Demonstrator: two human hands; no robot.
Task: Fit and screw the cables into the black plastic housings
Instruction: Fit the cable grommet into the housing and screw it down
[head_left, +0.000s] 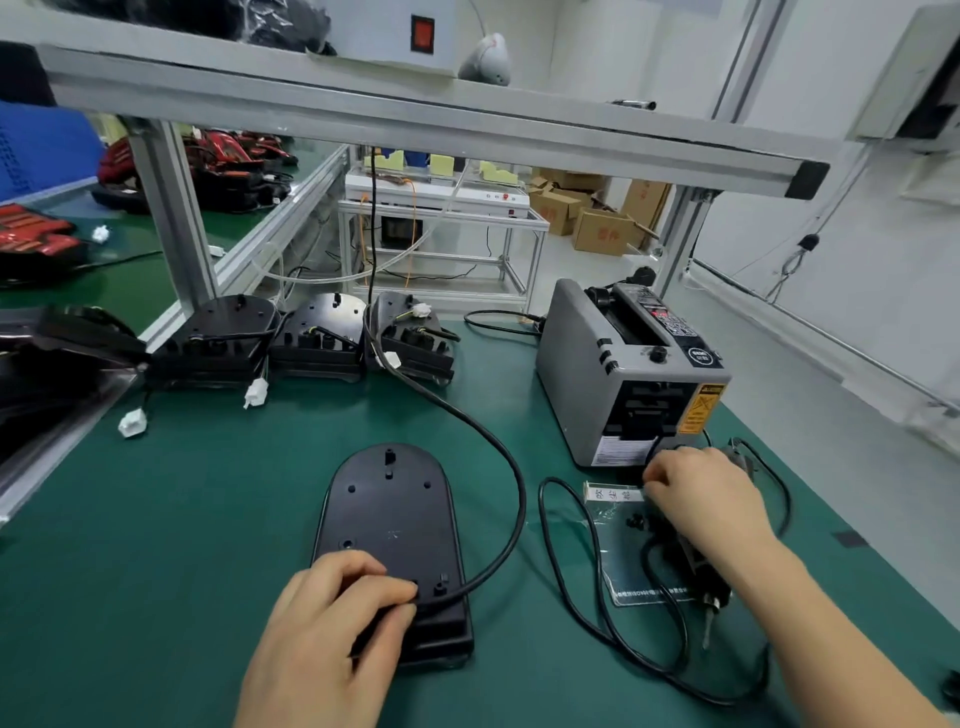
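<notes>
At the left edge of the bench (130, 545), a dark pile of black parts (47, 353) was seen, too shadowed to be told apart. Along the far edge, a row of three housings (317, 332) was set side by side, with white connectors (255, 392) trailing onto the green mat. Near the front edge, about the middle, the black housing (387, 514) was laid flat, its rounded end pointing away. The left hand (332, 623) was placed on its near end, where the black cable (498, 452) was pinched between thumb and curled fingers. From there the cable was looped out to the right and back toward the far edge. Toward the right edge a grey tape dispenser (587, 374) was stood. Just in front of it, the right hand (701, 493) was held with fingers curled at the far end of a clear bag (623, 551); whether anything was gripped could not be told. An electric screwdriver (714, 603) was laid partly beneath that forearm.
</notes>
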